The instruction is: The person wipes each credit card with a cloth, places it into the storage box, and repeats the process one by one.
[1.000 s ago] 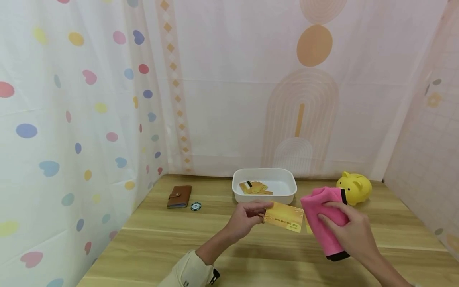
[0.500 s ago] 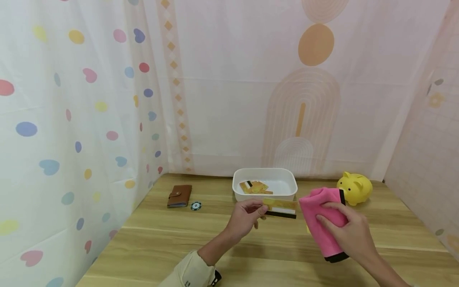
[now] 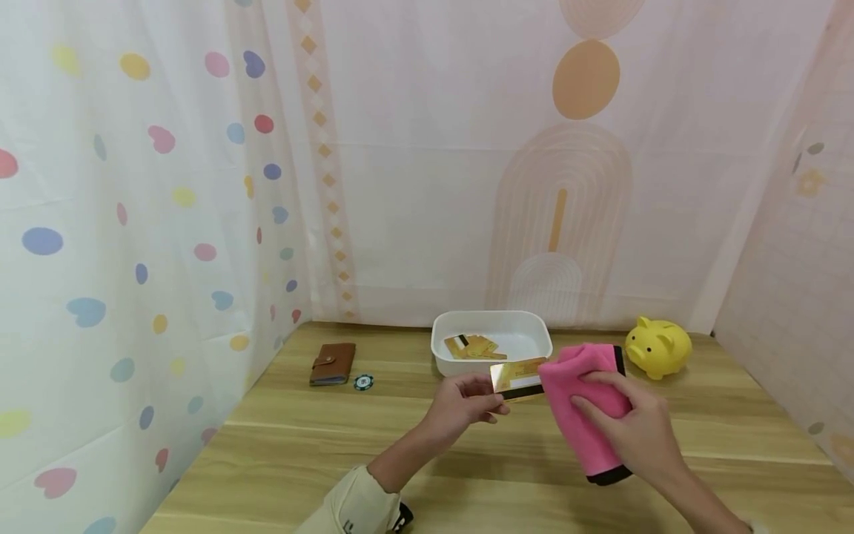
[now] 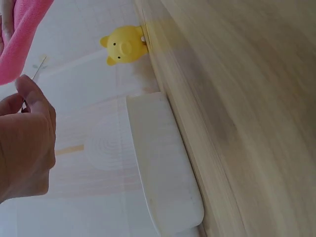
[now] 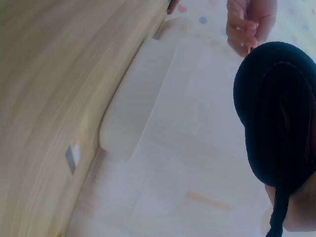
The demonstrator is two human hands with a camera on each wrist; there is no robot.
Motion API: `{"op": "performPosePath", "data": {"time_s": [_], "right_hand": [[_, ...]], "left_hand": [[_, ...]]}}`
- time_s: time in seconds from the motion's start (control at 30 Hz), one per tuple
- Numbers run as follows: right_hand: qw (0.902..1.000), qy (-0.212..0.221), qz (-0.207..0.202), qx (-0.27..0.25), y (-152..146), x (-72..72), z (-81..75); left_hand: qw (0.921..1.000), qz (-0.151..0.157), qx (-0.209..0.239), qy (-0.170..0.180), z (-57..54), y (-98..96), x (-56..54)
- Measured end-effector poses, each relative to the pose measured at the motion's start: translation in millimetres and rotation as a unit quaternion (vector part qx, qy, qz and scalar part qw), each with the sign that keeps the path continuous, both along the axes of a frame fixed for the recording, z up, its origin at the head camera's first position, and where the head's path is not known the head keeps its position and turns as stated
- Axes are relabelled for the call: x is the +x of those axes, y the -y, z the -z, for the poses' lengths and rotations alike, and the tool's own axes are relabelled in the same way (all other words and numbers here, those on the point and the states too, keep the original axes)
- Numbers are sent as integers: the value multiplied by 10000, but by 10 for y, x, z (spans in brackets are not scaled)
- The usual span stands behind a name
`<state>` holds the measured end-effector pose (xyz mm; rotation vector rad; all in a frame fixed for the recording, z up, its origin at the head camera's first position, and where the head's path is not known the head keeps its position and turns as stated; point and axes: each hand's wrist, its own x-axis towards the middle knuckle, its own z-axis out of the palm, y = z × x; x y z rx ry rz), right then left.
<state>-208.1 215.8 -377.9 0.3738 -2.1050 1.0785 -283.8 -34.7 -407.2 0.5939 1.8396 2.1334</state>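
Note:
My left hand (image 3: 460,406) pinches a gold bank card (image 3: 510,375) by its left end, the black-stripe side facing me. My right hand (image 3: 639,423) grips a folded pink cloth (image 3: 579,404) with black edging, thumb and fingers on its near side. The cloth's upper left corner overlaps the card's right end. Seen from the left wrist, the card (image 4: 38,68) is a thin edge beside the pink cloth (image 4: 22,42). In the right wrist view the cloth's black edging (image 5: 274,113) hides most of my right hand.
Behind the hands stands a white tray (image 3: 460,366) with several gold cards (image 3: 475,346) inside. A brown wallet (image 3: 333,363) and a poker chip (image 3: 363,382) lie to the left. At the back right is a yellow piggy bank (image 3: 659,348). Curtains surround the wooden table (image 3: 287,452).
My left hand has turned the card from its numbered face to its striped face. My right hand has brought the cloth left, over the card's right end.

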Motion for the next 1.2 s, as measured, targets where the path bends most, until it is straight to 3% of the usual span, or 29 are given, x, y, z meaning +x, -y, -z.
{"op": "performPosePath", "data": {"time_s": [0.4, 0.7, 0.9, 1.2], "right_hand": [[9988, -211, -388, 222, 238, -101, -14], [9978, -145, -417, 490, 363, -133, -31], [9954, -370, -624, 625, 443, -144, -18], [9937, -523, -514, 843, 428, -151, -18]], "left_hand": [[9988, 432, -198, -116, 4, 22, 7], [9956, 844, -352, -225, -20, 15, 36], [9924, 927, -658, -479, -44, 30, 48], [9886, 732, -970, -884, -80, 31, 52]]}}
